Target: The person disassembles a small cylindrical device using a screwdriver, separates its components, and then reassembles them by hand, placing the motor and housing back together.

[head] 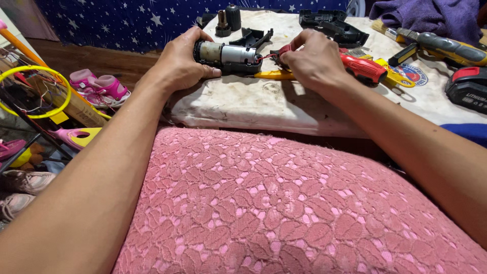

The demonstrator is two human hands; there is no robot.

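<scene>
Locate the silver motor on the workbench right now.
In the head view, the motor lies at upper centre on the white bench, gripped by the left hand, with the right hand just beside it.

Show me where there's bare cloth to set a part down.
Bare cloth runs along the near edge, below the motor under the left hand. It is crowded right of the right hand: red-handled tool, yellow tools, battery pack. The black housing fills the far edge.
</scene>
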